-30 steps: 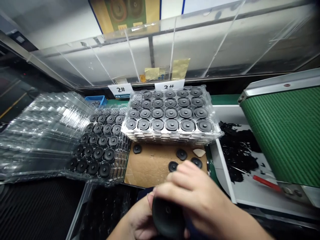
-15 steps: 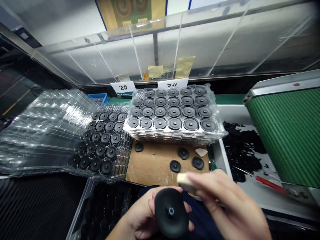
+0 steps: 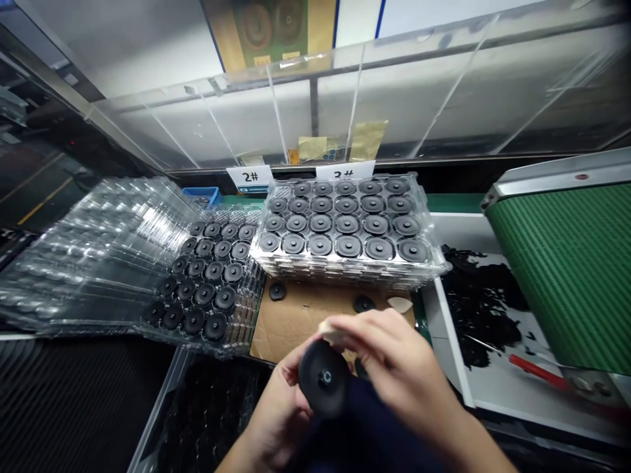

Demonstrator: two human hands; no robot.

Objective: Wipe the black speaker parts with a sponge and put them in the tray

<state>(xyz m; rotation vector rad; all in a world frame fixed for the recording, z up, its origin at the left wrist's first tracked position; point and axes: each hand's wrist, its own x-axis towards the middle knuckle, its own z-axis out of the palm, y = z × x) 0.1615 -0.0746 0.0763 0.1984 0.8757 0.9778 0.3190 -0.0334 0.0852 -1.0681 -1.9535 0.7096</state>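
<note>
Two bare hands meet low in the centre, above dark blue clothing (image 3: 379, 430). The left hand (image 3: 280, 397) grips a black disc (image 3: 318, 384) from its left side, face outward, probably so its top rim is accessible. The right hand (image 3: 401, 355) pinches a small pale pad (image 3: 334, 332) at that rim; whether they touch is unclear. Beyond, loose discs (image 3: 277, 291) lie on cardboard (image 3: 290, 332), within easy reach. Further back, stacked clear trays (image 3: 355, 268) seat similar discs in individual pockets, likely so they stay apart. At right, a white bin (image 3: 507, 391) holds black scraps (image 3: 480, 309), seemingly to contain them, and a red-handled tool (image 3: 539, 371).
</note>
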